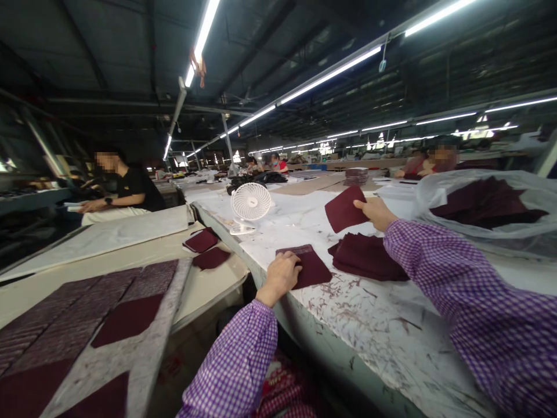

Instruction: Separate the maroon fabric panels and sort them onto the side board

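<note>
My left hand rests with curled fingers on a flat maroon fabric piece near the edge of the white worktable. My right hand pinches a single maroon fabric piece and holds it lifted above a stack of maroon pieces lying just right of the flat one. Both arms wear purple checked sleeves.
A small white fan stands on the table behind. A clear plastic bag with more maroon pieces lies at right. At left a lower table carries maroon pieces in rows. Other people sit at far tables.
</note>
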Motion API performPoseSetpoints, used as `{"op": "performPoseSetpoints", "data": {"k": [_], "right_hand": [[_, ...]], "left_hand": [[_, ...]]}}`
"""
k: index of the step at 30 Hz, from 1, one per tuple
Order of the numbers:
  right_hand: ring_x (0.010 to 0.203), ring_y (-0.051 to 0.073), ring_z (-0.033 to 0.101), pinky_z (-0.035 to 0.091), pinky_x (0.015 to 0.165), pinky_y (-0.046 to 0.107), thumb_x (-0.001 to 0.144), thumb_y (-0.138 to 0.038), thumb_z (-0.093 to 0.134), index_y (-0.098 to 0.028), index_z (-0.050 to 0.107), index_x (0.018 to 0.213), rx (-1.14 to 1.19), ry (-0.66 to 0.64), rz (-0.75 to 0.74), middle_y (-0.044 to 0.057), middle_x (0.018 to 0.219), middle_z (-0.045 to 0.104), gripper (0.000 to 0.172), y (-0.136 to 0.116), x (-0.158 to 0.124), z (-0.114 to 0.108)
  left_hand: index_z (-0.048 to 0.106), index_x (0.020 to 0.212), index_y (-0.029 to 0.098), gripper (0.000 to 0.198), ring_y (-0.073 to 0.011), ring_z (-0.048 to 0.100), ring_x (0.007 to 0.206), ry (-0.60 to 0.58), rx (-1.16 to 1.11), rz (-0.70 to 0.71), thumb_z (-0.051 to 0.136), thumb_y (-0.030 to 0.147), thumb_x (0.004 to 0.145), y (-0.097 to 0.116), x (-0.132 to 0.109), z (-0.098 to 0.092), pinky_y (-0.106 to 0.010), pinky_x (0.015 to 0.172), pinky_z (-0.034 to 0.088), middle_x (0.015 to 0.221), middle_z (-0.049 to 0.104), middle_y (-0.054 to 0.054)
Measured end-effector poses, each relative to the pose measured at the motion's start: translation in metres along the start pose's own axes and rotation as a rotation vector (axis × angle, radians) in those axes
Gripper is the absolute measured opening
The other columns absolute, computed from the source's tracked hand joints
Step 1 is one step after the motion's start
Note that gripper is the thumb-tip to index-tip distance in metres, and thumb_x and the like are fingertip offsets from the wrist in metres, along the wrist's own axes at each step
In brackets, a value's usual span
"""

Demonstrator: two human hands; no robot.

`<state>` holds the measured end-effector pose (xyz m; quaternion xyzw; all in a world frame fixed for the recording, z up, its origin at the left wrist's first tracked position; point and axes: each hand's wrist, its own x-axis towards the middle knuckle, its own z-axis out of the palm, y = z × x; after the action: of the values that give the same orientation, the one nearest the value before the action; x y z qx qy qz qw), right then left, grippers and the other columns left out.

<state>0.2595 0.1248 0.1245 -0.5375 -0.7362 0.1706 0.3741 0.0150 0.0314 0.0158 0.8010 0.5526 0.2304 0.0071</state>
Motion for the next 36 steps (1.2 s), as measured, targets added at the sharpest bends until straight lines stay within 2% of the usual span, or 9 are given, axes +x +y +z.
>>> {"op": "performPoseSetpoints", "data": {"k": [3, 5, 8, 11, 15, 21, 24, 28, 36], "right_hand": [[0.072, 0.021, 0.060, 0.045, 0.065, 0.031, 0.087, -0.044, 0.042, -0.014, 0.063, 0.087, -0.054, -0.003, -0.013, 0.007, 0.075, 0.066, 0.037, -0.002, -0.028, 0.003], [0.072, 0.020, 0.059, 0.045, 0.066, 0.030, 0.087, -0.047, 0.042, -0.015, 0.064, 0.088, -0.127, -0.094, -0.144, 0.005, 0.078, 0.067, 0.038, -0.014, -0.057, 0.009], [0.084, 0.020, 0.060, 0.045, 0.081, 0.032, 0.089, -0.043, 0.041, -0.017, 0.066, 0.100, -0.168, -0.415, -0.420, 0.006, 0.092, 0.067, 0.037, -0.038, -0.099, 0.012], [0.117, 0.024, 0.048, 0.036, 0.100, 0.037, 0.083, -0.041, 0.054, -0.023, 0.053, 0.127, -0.103, -0.787, -0.550, 0.007, 0.127, 0.054, 0.048, -0.047, -0.121, 0.008], [0.121, 0.028, 0.045, 0.040, 0.097, 0.041, 0.078, -0.044, 0.060, -0.022, 0.033, 0.141, -0.016, -0.691, -0.325, 0.011, 0.142, 0.037, 0.072, -0.031, -0.121, 0.009], [0.084, 0.019, 0.062, 0.051, 0.063, 0.027, 0.078, -0.036, 0.059, -0.019, 0.035, 0.138, 0.340, -0.788, 0.011, 0.011, 0.108, 0.062, 0.067, -0.032, -0.122, 0.009], [0.074, 0.015, 0.059, 0.048, 0.055, 0.023, 0.074, -0.028, 0.061, -0.018, 0.042, 0.130, 0.354, -0.794, 0.075, 0.007, 0.097, 0.062, 0.060, -0.033, -0.121, 0.006], [0.071, 0.014, 0.057, 0.048, 0.055, 0.023, 0.067, -0.024, 0.064, -0.015, 0.048, 0.120, 0.278, -0.790, 0.105, 0.005, 0.093, 0.056, 0.056, -0.011, -0.113, 0.015], [0.074, 0.014, 0.056, 0.044, 0.065, 0.026, 0.069, -0.025, 0.062, -0.012, 0.054, 0.112, 0.127, -0.765, -0.138, 0.002, 0.085, 0.061, 0.045, 0.009, -0.108, 0.023]], "left_hand": [[0.061, 0.102, 0.017, 0.022, -0.0216, 0.052, 0.104, 0.160, -0.225, -0.050, 0.051, 0.026, 0.085, 0.008, -0.003, -0.008, -0.038, 0.095, 0.041, 0.111, 0.060, -0.009], [0.058, 0.106, 0.013, 0.036, -0.0221, 0.058, 0.094, 0.198, -0.611, -0.178, 0.042, 0.041, 0.089, 0.015, -0.008, -0.017, -0.039, 0.086, 0.047, 0.104, 0.062, -0.012], [0.053, 0.110, 0.009, 0.060, -0.0219, 0.063, 0.078, -0.056, -1.262, -0.324, 0.032, 0.060, 0.087, 0.024, -0.020, -0.029, -0.036, 0.067, 0.053, 0.093, 0.064, -0.015], [0.055, 0.107, 0.012, 0.050, -0.0176, 0.063, 0.070, -0.171, -1.444, -0.393, 0.063, 0.049, 0.074, 0.031, -0.035, -0.030, -0.027, 0.057, 0.051, 0.088, 0.066, -0.010], [0.060, 0.100, 0.015, 0.040, -0.0113, 0.061, 0.068, -0.048, -1.415, -0.382, 0.073, 0.021, 0.063, 0.044, -0.054, -0.025, -0.020, 0.059, 0.049, 0.083, 0.067, -0.003], [0.060, 0.103, 0.016, 0.043, -0.0133, 0.064, 0.074, -0.103, -1.610, -0.411, 0.074, 0.021, 0.063, 0.056, -0.073, -0.045, -0.024, 0.068, 0.052, 0.090, 0.069, -0.005], [0.059, 0.108, 0.015, 0.043, -0.0142, 0.064, 0.071, -0.166, -1.547, -0.384, 0.071, 0.032, 0.069, 0.048, -0.073, -0.048, -0.025, 0.064, 0.053, 0.088, 0.068, -0.006], [0.058, 0.113, 0.011, 0.047, -0.0145, 0.062, 0.066, -0.163, -1.221, -0.278, 0.059, 0.044, 0.079, 0.035, -0.056, -0.038, -0.026, 0.061, 0.051, 0.083, 0.067, -0.007], [0.068, 0.102, 0.022, 0.026, -0.0179, 0.062, 0.083, -0.101, -0.452, -0.083, 0.058, 0.032, 0.080, 0.059, -0.015, -0.012, -0.028, 0.078, 0.045, 0.087, 0.069, -0.002]]}}
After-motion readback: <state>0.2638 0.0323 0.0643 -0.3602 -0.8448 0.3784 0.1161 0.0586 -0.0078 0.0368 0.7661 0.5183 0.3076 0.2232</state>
